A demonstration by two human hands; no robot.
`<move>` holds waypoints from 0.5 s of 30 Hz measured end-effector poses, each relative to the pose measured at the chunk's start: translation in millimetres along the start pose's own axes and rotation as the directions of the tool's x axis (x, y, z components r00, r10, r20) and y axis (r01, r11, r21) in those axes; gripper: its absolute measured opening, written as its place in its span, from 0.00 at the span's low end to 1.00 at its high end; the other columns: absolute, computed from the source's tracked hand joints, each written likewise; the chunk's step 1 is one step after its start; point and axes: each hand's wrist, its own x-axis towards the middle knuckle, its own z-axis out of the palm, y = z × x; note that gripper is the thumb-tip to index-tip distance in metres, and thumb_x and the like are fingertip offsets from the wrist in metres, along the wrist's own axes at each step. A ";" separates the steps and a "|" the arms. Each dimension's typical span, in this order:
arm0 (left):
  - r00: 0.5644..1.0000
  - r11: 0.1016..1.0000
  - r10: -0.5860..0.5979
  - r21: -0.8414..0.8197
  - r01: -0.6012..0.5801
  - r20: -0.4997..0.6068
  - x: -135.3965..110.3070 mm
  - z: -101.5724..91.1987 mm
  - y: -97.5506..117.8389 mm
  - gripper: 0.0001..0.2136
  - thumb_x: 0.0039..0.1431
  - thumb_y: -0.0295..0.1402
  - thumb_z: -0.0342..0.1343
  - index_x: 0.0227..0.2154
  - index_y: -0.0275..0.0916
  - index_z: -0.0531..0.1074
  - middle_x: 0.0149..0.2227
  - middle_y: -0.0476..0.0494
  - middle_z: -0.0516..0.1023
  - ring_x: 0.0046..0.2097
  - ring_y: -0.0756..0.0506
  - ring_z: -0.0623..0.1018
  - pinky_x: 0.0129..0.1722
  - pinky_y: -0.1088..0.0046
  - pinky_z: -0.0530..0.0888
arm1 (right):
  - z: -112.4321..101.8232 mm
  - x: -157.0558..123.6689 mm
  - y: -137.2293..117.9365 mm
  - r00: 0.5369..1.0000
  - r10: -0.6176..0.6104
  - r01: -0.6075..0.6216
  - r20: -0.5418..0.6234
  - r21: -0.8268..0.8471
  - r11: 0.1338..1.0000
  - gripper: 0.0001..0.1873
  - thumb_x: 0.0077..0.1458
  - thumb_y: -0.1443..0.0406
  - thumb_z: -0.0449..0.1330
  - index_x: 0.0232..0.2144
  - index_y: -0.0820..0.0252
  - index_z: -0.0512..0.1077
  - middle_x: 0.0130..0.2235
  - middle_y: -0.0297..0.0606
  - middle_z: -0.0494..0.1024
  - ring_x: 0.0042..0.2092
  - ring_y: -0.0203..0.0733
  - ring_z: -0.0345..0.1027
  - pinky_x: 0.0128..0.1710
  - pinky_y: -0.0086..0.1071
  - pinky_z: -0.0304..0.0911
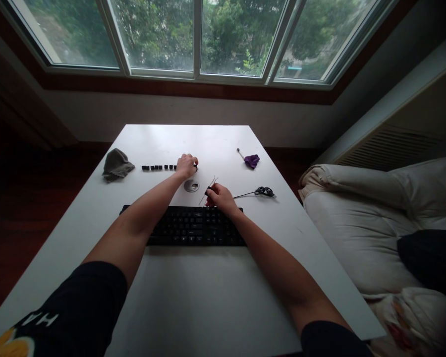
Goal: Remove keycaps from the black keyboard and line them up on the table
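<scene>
My left hand (186,166) reaches to the right end of a row of small black keycaps (158,167). Its fingers are curled down around a black keycap (195,168), partly hidden by the hand. Nearer to me, my right hand (220,197) is closed on a thin wire keycap puller (208,191) with a dark handle part, held slanting just above the back edge of the keyboard. The black keyboard (193,228) lies across the table, its left part covered by my left forearm.
On the white table (208,297) a small round metal dish (192,185) sits between my hands. A grey cloth (117,164) lies at the left, and a brush-like stick with purple cloth (251,161) at the right. A coiled black cable (263,192) lies right of my right hand. A sofa (349,223) stands alongside.
</scene>
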 end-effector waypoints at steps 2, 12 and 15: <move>1.000 1.000 -0.014 -0.010 0.014 0.002 0.3 1.3 -0.9 0.11 0.58 0.31 0.58 0.43 0.45 0.79 0.53 0.38 0.74 0.58 0.34 0.66 0.57 0.54 0.67 | -0.2 0.0 -0.1 1.000 -0.002 0.002 0.004 -0.008 1.000 0.09 0.62 0.61 0.59 0.33 0.56 0.64 0.25 0.32 0.78 0.24 0.39 0.77 0.22 0.27 0.72; 0.997 0.998 -0.064 -0.022 0.065 0.039 3.5 -0.8 -2.9 0.13 0.57 0.32 0.59 0.45 0.47 0.78 0.53 0.39 0.74 0.58 0.34 0.66 0.57 0.55 0.67 | -0.7 1.3 2.0 1.000 0.003 -0.003 0.003 -0.015 1.000 0.08 0.63 0.61 0.59 0.33 0.56 0.64 0.25 0.32 0.78 0.25 0.40 0.78 0.22 0.28 0.72; 0.997 0.998 -0.058 -0.024 0.059 0.041 3.3 -1.9 -3.7 0.14 0.56 0.33 0.59 0.46 0.46 0.78 0.53 0.38 0.73 0.58 0.34 0.66 0.56 0.55 0.67 | -1.0 1.5 3.0 1.000 -0.008 0.008 0.004 -0.026 1.000 0.08 0.63 0.61 0.58 0.33 0.56 0.64 0.25 0.33 0.78 0.25 0.40 0.78 0.22 0.28 0.72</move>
